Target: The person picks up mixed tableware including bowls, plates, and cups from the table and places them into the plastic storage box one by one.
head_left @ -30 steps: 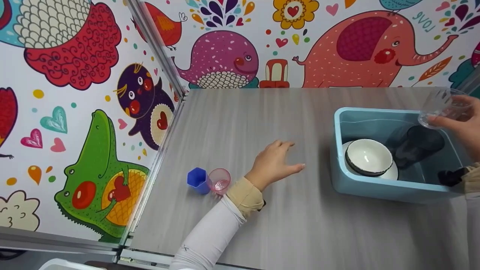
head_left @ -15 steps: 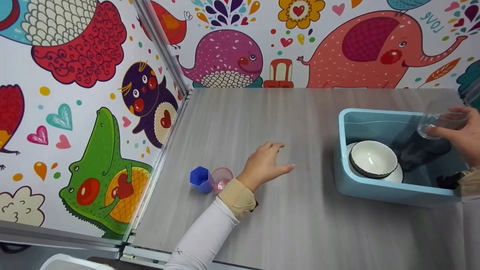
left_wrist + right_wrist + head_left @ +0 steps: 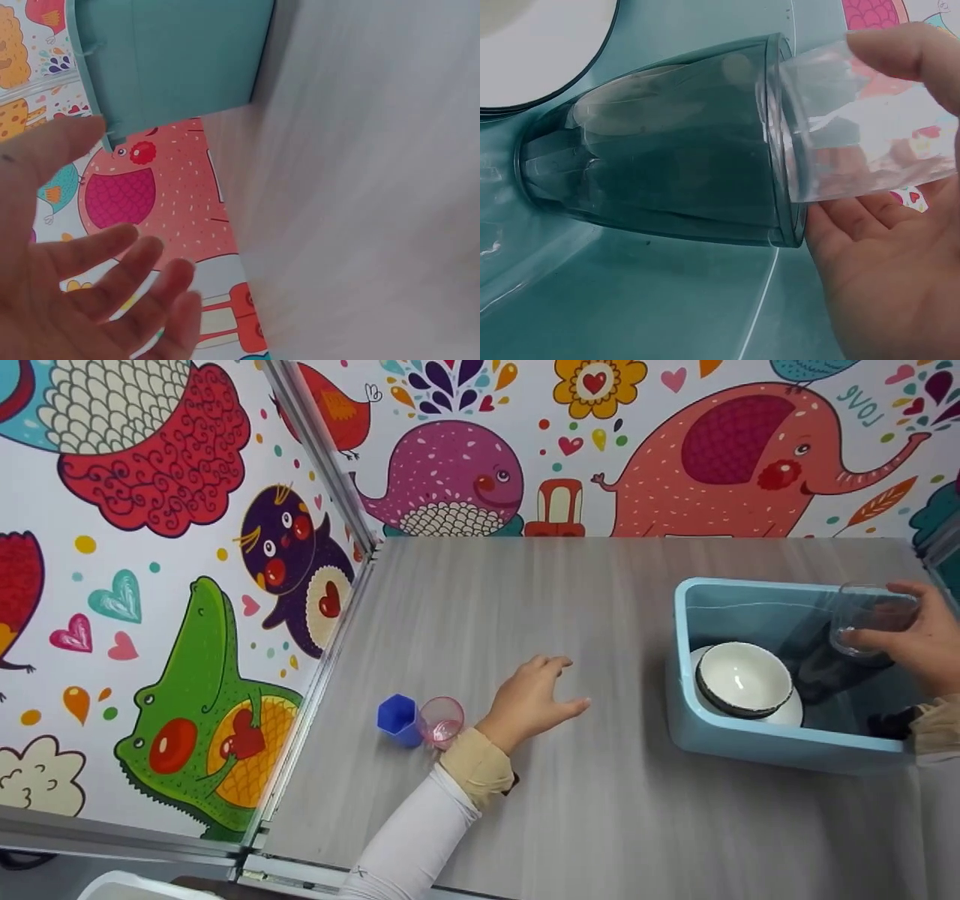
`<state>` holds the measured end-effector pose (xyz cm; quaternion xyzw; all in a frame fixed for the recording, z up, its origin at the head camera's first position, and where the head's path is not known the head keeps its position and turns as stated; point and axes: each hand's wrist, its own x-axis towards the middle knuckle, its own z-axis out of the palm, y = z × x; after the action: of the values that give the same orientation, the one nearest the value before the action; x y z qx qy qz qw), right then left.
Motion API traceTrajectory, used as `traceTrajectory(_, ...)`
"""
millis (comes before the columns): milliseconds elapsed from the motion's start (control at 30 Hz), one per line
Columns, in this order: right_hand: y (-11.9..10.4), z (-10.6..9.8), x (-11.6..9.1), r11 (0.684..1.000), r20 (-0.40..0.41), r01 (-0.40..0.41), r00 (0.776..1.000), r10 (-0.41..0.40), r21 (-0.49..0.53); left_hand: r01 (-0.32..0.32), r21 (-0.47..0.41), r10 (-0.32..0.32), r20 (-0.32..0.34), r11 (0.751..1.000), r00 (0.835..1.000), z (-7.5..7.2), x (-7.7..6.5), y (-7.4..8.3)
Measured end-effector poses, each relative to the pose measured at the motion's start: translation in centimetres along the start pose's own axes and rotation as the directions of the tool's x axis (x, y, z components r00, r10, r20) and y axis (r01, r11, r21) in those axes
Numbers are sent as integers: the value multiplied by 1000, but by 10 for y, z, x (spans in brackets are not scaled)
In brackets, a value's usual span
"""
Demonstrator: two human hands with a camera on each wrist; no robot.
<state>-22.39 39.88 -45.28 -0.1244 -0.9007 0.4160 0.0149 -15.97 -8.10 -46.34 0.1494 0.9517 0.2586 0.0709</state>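
My right hand (image 3: 926,641) grips a clear plastic cup (image 3: 877,124) between thumb and fingers, over the right part of a light blue bin (image 3: 780,746). In the right wrist view the clear cup's end is at the mouth of a dark tinted glass (image 3: 660,150), which lies tilted inside the bin. A white bowl with a dark rim (image 3: 744,679) sits on a white plate (image 3: 791,711) at the bin's left. My left hand (image 3: 529,701) hovers over the table with thumb and fingers spread, holding nothing. Near its wrist stand a blue hexagonal cup (image 3: 399,720) and a pink clear cup (image 3: 442,721).
The grey wood-grain table (image 3: 600,825) is bounded by a metal rail (image 3: 315,697) and a cartoon-printed wall on the left, with another printed wall at the back. A white container rim (image 3: 142,885) shows at the lower left.
My right hand has lowered the clear cup from above the bin's back right rim toward the dark glass. The left hand has shifted slightly left and down.
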Motion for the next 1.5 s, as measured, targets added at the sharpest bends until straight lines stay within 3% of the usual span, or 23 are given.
traceTrajectory(400,3,-2,0,999,68,-33,997,35,-24,15,-67,-15,-2,998,1000,2,-5,-5)
traceTrajectory(833,7,-4,1,988,145,-20,989,43,-152,25,-82,-27,-23,996,999,-4,-11,-11)
traceTrajectory(1067,29,-1,16,977,168,-23,984,59,-210,43,-89,-46,-35,995,998,-10,-16,-21)
traceTrajectory(1267,12,-5,4,971,215,-42,972,94,-235,67,-76,-71,-51,995,996,-17,-20,-31)
traceTrajectory(1500,9,-3,3,968,225,-21,971,79,-250,94,-93,-100,-66,991,993,-25,-27,-42)
